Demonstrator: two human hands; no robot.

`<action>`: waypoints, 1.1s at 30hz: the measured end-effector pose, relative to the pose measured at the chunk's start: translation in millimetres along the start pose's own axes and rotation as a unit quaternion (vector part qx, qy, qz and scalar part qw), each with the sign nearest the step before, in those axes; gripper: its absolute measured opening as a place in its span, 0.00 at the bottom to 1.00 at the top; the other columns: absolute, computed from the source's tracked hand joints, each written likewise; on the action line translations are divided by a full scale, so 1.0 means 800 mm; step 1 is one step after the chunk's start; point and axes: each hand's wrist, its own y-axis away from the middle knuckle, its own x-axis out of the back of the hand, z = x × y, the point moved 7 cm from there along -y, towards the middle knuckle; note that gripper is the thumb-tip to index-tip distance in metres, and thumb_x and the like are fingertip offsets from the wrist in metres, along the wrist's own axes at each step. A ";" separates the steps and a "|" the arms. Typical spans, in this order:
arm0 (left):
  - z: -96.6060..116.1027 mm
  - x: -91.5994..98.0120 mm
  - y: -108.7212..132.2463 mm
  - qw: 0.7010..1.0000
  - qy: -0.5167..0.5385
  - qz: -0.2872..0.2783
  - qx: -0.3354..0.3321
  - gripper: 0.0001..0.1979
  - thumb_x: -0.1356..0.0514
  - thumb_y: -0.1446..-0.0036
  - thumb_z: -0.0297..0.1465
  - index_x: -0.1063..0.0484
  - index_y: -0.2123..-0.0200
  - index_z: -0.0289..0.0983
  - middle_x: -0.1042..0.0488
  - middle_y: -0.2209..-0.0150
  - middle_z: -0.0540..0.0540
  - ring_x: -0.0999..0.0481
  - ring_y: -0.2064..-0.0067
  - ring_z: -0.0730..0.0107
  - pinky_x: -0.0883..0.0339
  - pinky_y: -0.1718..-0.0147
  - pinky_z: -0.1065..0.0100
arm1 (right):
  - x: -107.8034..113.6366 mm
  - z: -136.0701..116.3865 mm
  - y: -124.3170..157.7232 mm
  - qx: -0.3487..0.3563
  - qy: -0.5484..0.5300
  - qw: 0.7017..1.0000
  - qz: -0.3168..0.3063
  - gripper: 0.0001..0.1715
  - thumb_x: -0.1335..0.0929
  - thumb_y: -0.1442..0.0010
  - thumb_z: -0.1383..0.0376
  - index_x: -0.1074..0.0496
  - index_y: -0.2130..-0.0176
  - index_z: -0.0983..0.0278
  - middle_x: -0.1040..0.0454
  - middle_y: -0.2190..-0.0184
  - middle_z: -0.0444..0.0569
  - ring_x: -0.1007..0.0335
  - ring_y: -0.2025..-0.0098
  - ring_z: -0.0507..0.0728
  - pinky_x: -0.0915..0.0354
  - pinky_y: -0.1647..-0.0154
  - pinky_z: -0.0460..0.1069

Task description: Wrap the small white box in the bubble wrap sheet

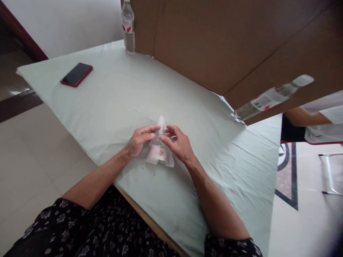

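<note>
A translucent plastic bag (152, 155) stands on the cloth in front of me, its gathered top pointing up. Inside it is a pale item with a small reddish mark (161, 153); I cannot make out its kind. From the left, my left hand (139, 141) has its thumb and forefinger closed at the narrow upper part of the bag. My right hand (178, 143) is on the other side, fingers bent but apart, its thumb tip against the bag.
A pale green cloth (112, 103) covers the table. A phone with a red edge (76, 74) lies far left. Two water bottles, one upright (128, 30) and one appearing tilted (270, 100), stand by a large brown cardboard panel (193, 46). Another person's arm (305, 117) shows at right.
</note>
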 end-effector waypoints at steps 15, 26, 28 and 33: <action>0.007 -0.007 0.002 0.998 -0.021 -0.048 -0.034 0.28 0.33 0.49 0.37 0.24 0.44 0.38 0.19 0.51 0.41 0.24 0.45 0.52 0.34 0.44 0.55 | -0.012 -0.013 0.007 0.055 0.089 0.995 0.004 0.20 0.27 0.43 0.51 0.24 0.55 0.59 0.17 0.58 0.51 0.22 0.58 0.63 0.31 0.51 0.59; 0.007 0.018 0.001 0.982 -0.164 0.093 -0.003 0.17 0.36 0.50 0.35 0.20 0.57 0.33 0.21 0.62 0.45 0.25 0.63 0.66 0.31 0.59 0.63 | 0.007 0.041 -0.004 -0.103 -0.268 0.954 0.086 0.12 0.32 0.41 0.54 0.29 0.68 0.60 0.19 0.67 0.49 0.22 0.63 0.59 0.28 0.54 0.56; 0.015 0.024 0.000 0.965 -0.226 0.123 -0.047 0.16 0.37 0.49 0.35 0.21 0.58 0.34 0.22 0.60 0.44 0.26 0.63 0.67 0.31 0.61 0.65 | 0.001 0.049 -0.006 -0.138 -0.348 0.925 0.060 0.15 0.29 0.43 0.52 0.32 0.69 0.59 0.18 0.68 0.49 0.21 0.64 0.60 0.27 0.55 0.57; 0.039 0.013 0.011 0.872 -0.421 0.164 -0.187 0.15 0.32 0.51 0.39 0.24 0.62 0.37 0.27 0.59 0.46 0.31 0.68 0.73 0.32 0.65 0.67 | -0.017 0.039 -0.004 -0.152 -0.452 0.879 -0.017 0.21 0.24 0.48 0.48 0.31 0.69 0.58 0.19 0.69 0.46 0.20 0.61 0.61 0.26 0.55 0.56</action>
